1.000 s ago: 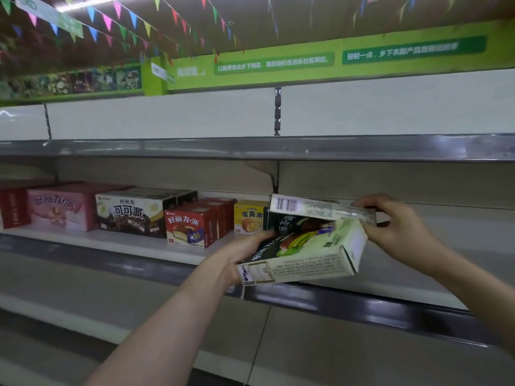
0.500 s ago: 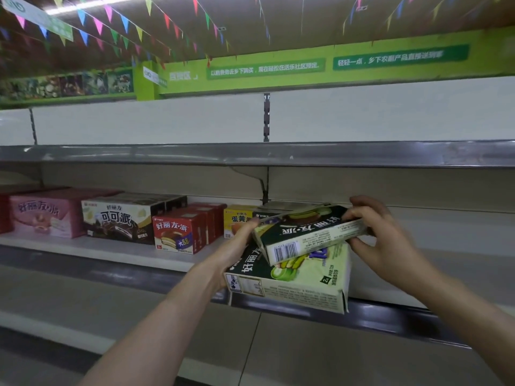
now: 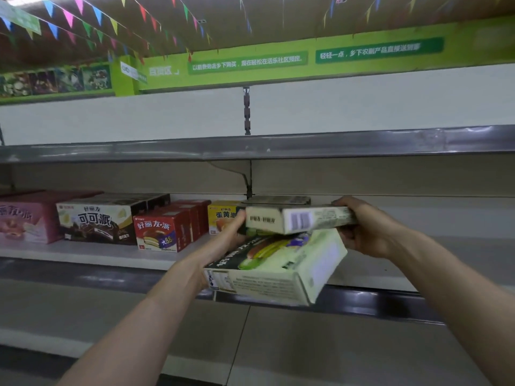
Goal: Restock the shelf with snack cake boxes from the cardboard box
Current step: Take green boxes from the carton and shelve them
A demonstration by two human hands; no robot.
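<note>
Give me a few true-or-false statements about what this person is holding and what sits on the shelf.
1. The right hand grips the upper green box. True.
2. The lower green box lies flat on the shelf. False: it is tilted, held at the shelf's front edge.
3. The left hand hangs free. False: it holds the boxes' left ends.
4. A red box stands right of the dark cocoa box. True.
5. The yellow box is the leftmost on the shelf. False: a pink box is.

Glossy cardboard boxes (image 3: pixel 278 263); shiny metal shelf edge (image 3: pixel 250 147).
</note>
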